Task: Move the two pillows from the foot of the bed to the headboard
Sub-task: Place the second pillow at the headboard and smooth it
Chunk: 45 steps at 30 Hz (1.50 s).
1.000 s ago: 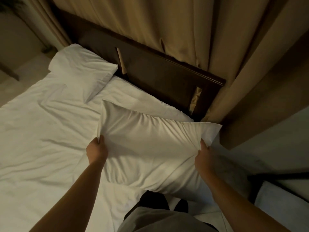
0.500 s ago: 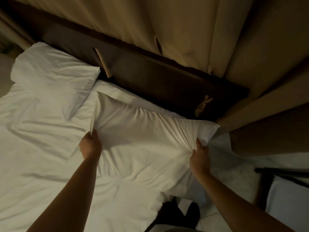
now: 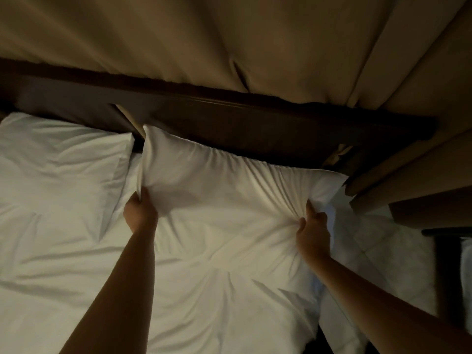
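Note:
A white pillow (image 3: pixel 224 180) lies against the dark wooden headboard (image 3: pixel 255 123) on the right half of the bed. My left hand (image 3: pixel 140 213) pinches its near-left edge. My right hand (image 3: pixel 313 231) bunches the fabric near its right end. A second white pillow (image 3: pixel 61 154) rests at the headboard on the left, a narrow gap apart from the first. Both sit on the white sheet (image 3: pixel 63 264).
Tan curtains (image 3: pixel 229 42) hang behind the headboard and down the right side. A dark piece of furniture (image 3: pixel 449 264) stands beside the bed at the right edge. The bed's right edge drops to a pale floor (image 3: pixel 390 251).
The pillow in both hands has gone forward from mid-bed up to the headboard, beside the left pillow. My view has closed in on the headboard.

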Tool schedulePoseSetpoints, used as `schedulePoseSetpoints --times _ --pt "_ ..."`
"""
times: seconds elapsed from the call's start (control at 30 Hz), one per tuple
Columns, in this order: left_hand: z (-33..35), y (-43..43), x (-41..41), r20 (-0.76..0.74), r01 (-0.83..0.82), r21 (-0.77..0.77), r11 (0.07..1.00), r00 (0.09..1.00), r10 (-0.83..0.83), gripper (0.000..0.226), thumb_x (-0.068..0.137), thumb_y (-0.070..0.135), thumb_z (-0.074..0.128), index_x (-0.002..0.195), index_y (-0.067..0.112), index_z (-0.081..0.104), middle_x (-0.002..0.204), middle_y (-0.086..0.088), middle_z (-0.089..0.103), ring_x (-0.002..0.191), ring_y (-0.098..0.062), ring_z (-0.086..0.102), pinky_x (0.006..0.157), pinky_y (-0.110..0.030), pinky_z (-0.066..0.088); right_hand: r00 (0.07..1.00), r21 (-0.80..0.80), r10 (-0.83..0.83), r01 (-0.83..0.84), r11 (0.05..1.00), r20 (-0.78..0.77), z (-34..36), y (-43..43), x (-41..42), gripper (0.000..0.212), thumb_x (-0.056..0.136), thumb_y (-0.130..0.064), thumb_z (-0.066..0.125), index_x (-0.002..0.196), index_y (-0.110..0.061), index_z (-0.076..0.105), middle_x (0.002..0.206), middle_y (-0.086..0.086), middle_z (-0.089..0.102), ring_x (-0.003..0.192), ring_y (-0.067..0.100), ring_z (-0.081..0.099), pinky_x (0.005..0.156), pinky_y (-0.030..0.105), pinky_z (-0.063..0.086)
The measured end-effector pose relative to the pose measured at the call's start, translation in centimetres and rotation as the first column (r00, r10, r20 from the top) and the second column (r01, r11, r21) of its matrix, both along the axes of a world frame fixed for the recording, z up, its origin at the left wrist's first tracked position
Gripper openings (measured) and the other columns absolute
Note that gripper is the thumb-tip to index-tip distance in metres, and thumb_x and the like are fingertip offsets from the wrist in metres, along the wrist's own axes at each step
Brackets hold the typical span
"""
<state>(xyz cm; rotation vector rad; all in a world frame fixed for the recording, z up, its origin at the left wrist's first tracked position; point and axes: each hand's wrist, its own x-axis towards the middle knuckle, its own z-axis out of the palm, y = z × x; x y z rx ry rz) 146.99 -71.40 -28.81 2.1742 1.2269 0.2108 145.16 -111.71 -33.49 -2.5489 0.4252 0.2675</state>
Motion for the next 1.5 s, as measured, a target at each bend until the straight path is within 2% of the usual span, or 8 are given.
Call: schedulePoseSetpoints --times 0.3,0.47,0.6,0.77,0.93,1.2,1.3,1.5 --pt "-5.0 2.0 1.5 -0.169 0.187 -0.070 0.980 0.966 -0.197 0.049 0.107 0.036 0.040 0.125 -0.004 0.060 0.124 -0.031 0.063 0.116 -0.049 0.058 0.099 -0.048 0.044 0.989 -0.065 0.041 -0.051 0.997 -0.141 -4.0 -1.4 1.9 0.057 0.104 -0.027 0.044 0.157 -0.020 0.026 0.138 0.029 0.041 0.095 0.039 0.062 0.071 0.031 0.040" --pt "-9.1 0.5 -0.2 -0.267 0.290 0.006 0.957 0.923 -0.278 0.069 0.100 0.036 0.058 0.148 -0.009 0.038 0.144 -0.039 0.043 0.131 -0.054 0.043 0.114 -0.054 0.033 0.934 -0.177 0.027 -0.096 0.980 -0.355 -5.5 -2.6 1.8 0.069 0.097 -0.057 0.040 0.157 -0.034 0.015 0.157 0.021 0.024 0.129 0.048 0.042 0.100 0.056 0.040" --pt "-9.4 -4.3 -1.6 -0.290 0.372 0.009 0.928 0.889 -0.354 0.080 0.099 0.051 0.052 0.161 0.011 0.020 0.163 -0.026 0.021 0.147 -0.046 0.024 0.117 -0.062 0.022 0.976 -0.347 0.101 -0.165 0.923 -0.195 -4.9 -1.7 1.8 0.073 0.094 -0.061 0.044 0.156 -0.031 0.021 0.162 0.015 0.019 0.142 0.045 0.029 0.108 0.067 0.028" --pt "-10.0 -6.8 -1.3 -0.301 0.406 -0.026 0.913 0.868 -0.395 0.087 0.093 0.075 0.039 0.161 0.037 0.001 0.170 -0.006 0.001 0.156 -0.032 0.000 0.115 -0.072 0.007 0.961 -0.307 0.262 -0.275 0.911 -0.083 -5.8 -0.3 4.8 0.072 0.097 -0.058 0.043 0.158 -0.029 0.019 0.165 0.014 0.016 0.146 0.043 0.025 0.110 0.067 0.024" --pt "-11.9 -5.2 -1.6 -0.281 0.328 -0.074 0.942 0.899 -0.335 0.085 0.089 0.077 0.040 0.158 0.044 0.003 0.169 0.003 0.006 0.155 -0.028 0.003 0.114 -0.074 0.011 0.974 -0.244 0.215 -0.227 0.943 -0.074 -8.9 -1.4 7.7 0.067 0.097 -0.058 0.020 0.158 -0.029 0.022 0.164 0.014 0.024 0.147 0.039 0.028 0.115 0.063 0.021" --pt "-14.6 -4.7 -1.5 -0.279 0.323 -0.152 0.934 0.893 -0.354 0.082 0.090 0.078 0.036 0.158 0.047 0.003 0.171 0.006 0.001 0.158 -0.027 -0.002 0.117 -0.072 0.006 0.954 -0.193 0.268 -0.291 0.937 -0.137 -10.9 -2.4 8.2 0.071 0.094 -0.059 0.013 0.159 -0.030 0.015 0.164 0.014 0.022 0.146 0.040 0.027 0.114 0.062 0.022" --pt "-13.5 -5.4 -1.5 -0.290 0.311 -0.077 0.947 0.902 -0.320 0.081 0.092 0.076 0.036 0.159 0.044 0.004 0.171 -0.001 0.005 0.156 -0.033 0.003 0.114 -0.076 0.010 0.967 -0.280 0.254 -0.253 0.926 -0.035 -10.0 -1.5 7.8 0.069 0.098 -0.059 0.018 0.158 -0.027 0.021 0.162 0.017 0.027 0.144 0.044 0.030 0.114 0.064 0.022" --pt "-12.8 -9.3 -1.9 -0.294 0.542 0.059 0.839 0.812 -0.504 0.078 0.095 0.077 0.030 0.158 0.049 -0.008 0.172 -0.004 -0.008 0.157 -0.034 -0.009 0.119 -0.069 -0.001 0.920 -0.303 0.392 -0.365 0.880 0.030 -8.0 4.0 5.6 0.065 0.100 -0.057 0.028 0.159 -0.033 0.014 0.166 0.008 0.016 0.150 0.035 0.020 0.118 0.058 0.014"
